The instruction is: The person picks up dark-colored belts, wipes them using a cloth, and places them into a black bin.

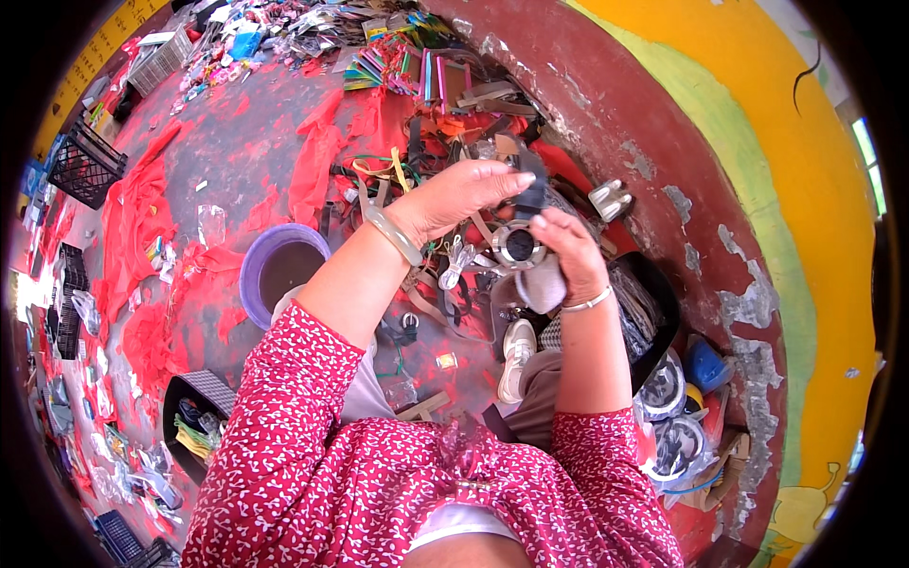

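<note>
Over the pile on the floor, a dark belt (532,192) hangs between my two hands. My left hand (464,194), with a pale bangle at its wrist, has its fingers closed at the belt's upper part. Lower and to the right, my right hand (573,251) is closed around the belt's lower part, its fingertips bent over it. A round silver buckle (500,244) with a dark centre shows just left of the right fingers; whether it belongs to this belt I cannot tell. Below it is a pale greyish rounded thing (543,287), partly hidden by the right hand.
Loose straps and belts (440,312) and a bundled white cord (456,262) lie ahead. A purple bucket (248,284) stands to the left. Dark bins (668,327) (175,407) flank me. A peeling wall (663,189) curves along the right, with a metal buckle-like piece (611,200) beside it.
</note>
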The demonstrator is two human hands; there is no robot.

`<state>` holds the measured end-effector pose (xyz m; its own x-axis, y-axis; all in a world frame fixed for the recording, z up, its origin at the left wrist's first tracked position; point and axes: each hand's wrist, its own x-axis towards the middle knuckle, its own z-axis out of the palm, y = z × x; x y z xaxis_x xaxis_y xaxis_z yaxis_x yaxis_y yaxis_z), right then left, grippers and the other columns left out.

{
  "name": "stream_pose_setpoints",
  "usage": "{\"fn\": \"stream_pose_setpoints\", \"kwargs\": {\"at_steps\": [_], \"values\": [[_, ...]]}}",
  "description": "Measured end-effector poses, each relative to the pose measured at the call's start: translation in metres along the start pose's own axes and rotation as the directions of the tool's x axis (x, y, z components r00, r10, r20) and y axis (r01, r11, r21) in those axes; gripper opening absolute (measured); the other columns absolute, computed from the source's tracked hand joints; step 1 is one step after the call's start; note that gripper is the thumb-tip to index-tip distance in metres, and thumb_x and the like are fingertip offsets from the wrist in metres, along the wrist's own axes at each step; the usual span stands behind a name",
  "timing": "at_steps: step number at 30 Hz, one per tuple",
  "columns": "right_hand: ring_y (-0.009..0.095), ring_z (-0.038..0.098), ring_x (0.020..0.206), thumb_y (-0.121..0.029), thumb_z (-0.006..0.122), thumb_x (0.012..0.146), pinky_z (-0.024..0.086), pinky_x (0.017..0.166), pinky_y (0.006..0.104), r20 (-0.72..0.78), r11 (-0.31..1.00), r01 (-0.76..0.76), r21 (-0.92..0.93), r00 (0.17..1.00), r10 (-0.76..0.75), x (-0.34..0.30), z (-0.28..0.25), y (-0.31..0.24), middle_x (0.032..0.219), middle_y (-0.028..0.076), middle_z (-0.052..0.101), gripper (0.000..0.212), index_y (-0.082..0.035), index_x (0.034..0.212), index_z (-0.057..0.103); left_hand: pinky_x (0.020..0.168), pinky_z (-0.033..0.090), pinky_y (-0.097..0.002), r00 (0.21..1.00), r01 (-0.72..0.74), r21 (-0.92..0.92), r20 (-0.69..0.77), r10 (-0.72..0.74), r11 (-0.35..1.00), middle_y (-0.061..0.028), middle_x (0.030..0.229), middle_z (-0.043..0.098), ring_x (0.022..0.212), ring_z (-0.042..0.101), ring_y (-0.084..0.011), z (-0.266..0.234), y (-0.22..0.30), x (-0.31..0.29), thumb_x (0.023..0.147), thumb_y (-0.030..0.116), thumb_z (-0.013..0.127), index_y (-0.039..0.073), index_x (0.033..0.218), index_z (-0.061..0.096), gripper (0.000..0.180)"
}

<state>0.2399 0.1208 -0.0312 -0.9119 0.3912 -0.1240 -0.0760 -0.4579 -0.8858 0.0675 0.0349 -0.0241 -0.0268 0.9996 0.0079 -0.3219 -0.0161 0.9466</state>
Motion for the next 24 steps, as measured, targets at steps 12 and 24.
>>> {"fn": "stream_pose_setpoints", "kwargs": {"at_steps": [12,24], "values": [[0.017,0.050,0.100,0.009,0.051,0.067,0.038,0.087,0.0262,-0.193,0.975,0.089,-0.203,0.973,-0.129,0.001,-0.030,-0.012,0.109,0.011,0.051,0.059,0.003,0.125,0.039,0.068,0.052,-0.0317,0.983,-0.004,-0.195,-0.179,-0.032,0.981,-0.0107,0.082,0.060,0.076,0.061,-0.0200,-0.029,-0.002,0.003,0.089,0.016,0.046,0.000,0.100,0.051,0.020],[0.012,0.054,0.076,-0.005,0.052,0.085,0.042,0.072,0.0222,-0.446,0.695,0.039,-0.718,0.740,-0.503,0.000,-0.042,-0.019,0.090,-0.001,0.060,0.022,-0.004,0.104,0.061,0.066,0.048,-0.0266,0.999,0.046,-0.029,-0.022,-0.047,0.999,-0.0075,0.081,0.059,0.072,0.059,-0.0149,-0.031,0.003,-0.005,0.084,0.018,0.058,0.003,0.098,0.049,0.023]]}}
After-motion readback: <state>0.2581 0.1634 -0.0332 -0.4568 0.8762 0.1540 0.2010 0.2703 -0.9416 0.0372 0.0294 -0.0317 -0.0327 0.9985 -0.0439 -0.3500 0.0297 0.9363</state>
